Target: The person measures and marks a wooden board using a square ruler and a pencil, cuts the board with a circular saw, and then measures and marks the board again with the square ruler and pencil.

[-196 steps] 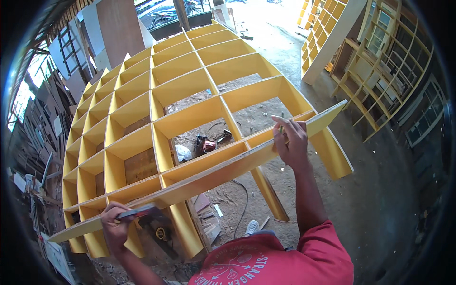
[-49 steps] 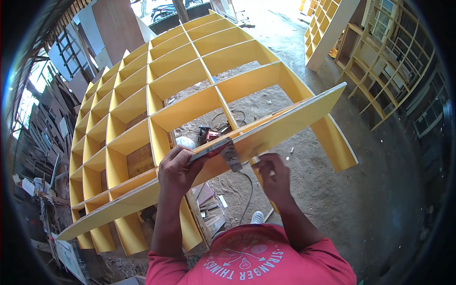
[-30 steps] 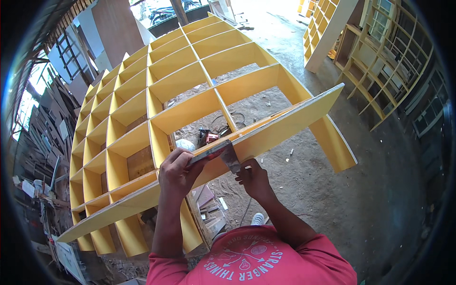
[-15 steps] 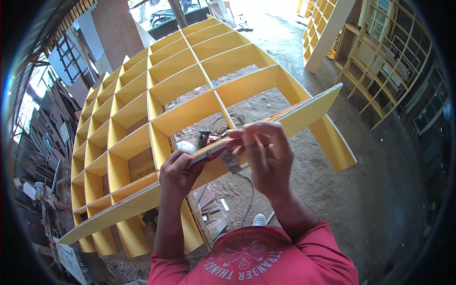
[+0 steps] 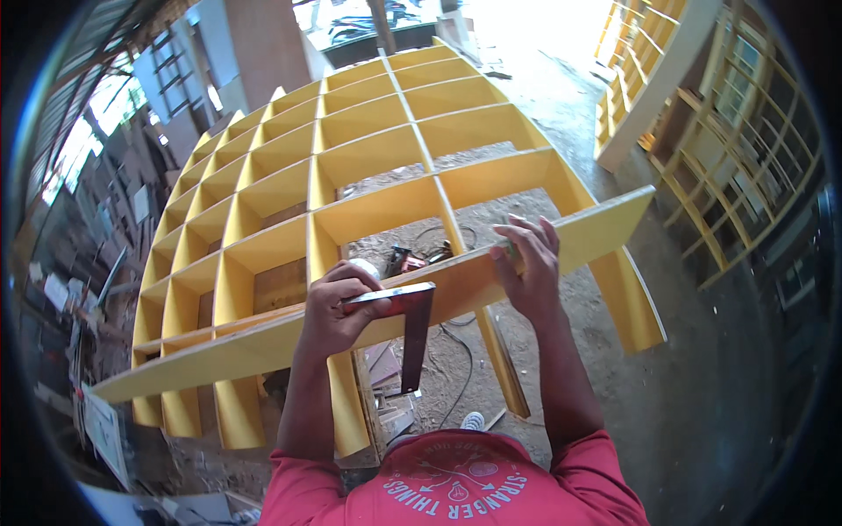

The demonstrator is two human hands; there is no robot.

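Observation:
A try square [image 5: 417,342] is gripped at its reddish stock by my left hand [image 5: 338,309], with fingers wrapped round it. Its dark blade hangs down in front of the long yellow board [image 5: 596,226], and the stock lies near the board's top edge. My right hand [image 5: 533,279] is raised at that edge, right of the square. Its thumb and bent fingers come together around something small that I cannot make out. Behind the board spreads a large yellow lattice frame [image 5: 368,210] of crossing wooden slats.
A reddish power tool [image 5: 412,261] with a cable lies on the dirt floor beyond the board. Wood scraps [image 5: 399,412] lie below it. More lattice frames [image 5: 745,149] stand at the right, and stacked boards [image 5: 105,210] lean at the left.
My right hand has moved away from the square to the right along the board. The square now hangs with its blade downward in my left hand. The view has shifted slightly.

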